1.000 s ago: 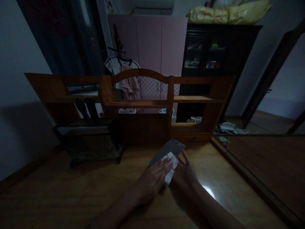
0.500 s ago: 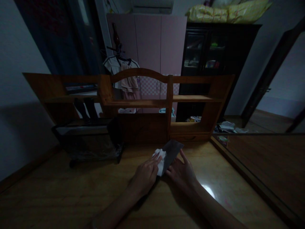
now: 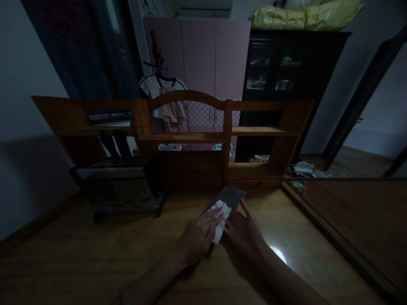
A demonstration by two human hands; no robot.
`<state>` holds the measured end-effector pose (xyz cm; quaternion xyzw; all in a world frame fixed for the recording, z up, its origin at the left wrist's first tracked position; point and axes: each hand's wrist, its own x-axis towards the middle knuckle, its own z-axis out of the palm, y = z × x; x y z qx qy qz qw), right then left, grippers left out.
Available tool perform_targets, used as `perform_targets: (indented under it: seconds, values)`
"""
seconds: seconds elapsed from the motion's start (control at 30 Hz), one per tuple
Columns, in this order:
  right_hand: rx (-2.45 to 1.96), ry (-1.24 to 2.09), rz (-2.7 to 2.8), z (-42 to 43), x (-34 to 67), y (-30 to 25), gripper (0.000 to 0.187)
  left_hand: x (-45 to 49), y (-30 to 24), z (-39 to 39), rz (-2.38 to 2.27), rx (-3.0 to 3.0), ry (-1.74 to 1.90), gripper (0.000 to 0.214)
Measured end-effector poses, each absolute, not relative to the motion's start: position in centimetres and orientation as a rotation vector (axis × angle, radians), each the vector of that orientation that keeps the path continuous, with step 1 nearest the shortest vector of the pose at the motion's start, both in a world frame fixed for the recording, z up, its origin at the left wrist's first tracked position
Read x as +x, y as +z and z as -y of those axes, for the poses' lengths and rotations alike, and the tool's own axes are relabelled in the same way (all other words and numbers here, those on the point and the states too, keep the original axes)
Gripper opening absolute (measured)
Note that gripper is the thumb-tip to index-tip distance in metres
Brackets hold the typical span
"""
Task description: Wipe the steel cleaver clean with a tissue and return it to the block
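Observation:
My left hand (image 3: 199, 237) presses a crumpled white tissue (image 3: 220, 226) against the upper face of a flat, dark grey rectangular plate (image 3: 233, 195). The plate is tilted above the wooden table, and its exact kind is not clear in the dim light. My right hand (image 3: 244, 228) grips the plate's right edge from the side and below, thumb near its far corner. Its other fingers are partly hidden beneath the plate. The plate's near left part lies behind my left hand and the tissue.
A black rack (image 3: 117, 190) with two dark handles (image 3: 116, 146) sticking up stands on the wooden table (image 3: 127, 258) at the left. A wooden shelf unit (image 3: 187, 137) runs along the table's back. Light reflects on the tabletop right of my right forearm.
My left hand has slid the tissue slightly right and nearer along the plate, uncovering more of its far left side. My right hand keeps its hold almost unmoved.

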<state>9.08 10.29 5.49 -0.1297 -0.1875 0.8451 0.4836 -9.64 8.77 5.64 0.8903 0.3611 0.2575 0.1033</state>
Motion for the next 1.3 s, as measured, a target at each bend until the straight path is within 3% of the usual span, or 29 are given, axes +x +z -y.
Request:
perform_targets:
  seconds: [0.4, 1.03, 1.3]
  values:
    - [-0.35, 2.044, 0.427, -9.9, 8.8, 6.4, 0.04, -9.7, 6.3, -8.2, -0.783, 2.654, 0.756, 0.046]
    - [-0.269, 2.064, 0.425, -10.3, 9.5, 5.3, 0.036, -10.2, 6.1, -8.7, -0.965, 2.641, 0.799, 0.047]
    - [-0.274, 2.073, 0.395, -10.3, 9.5, 5.1, 0.033, -10.5, 5.6, -9.3, -1.256, 2.551, 0.854, 0.045]
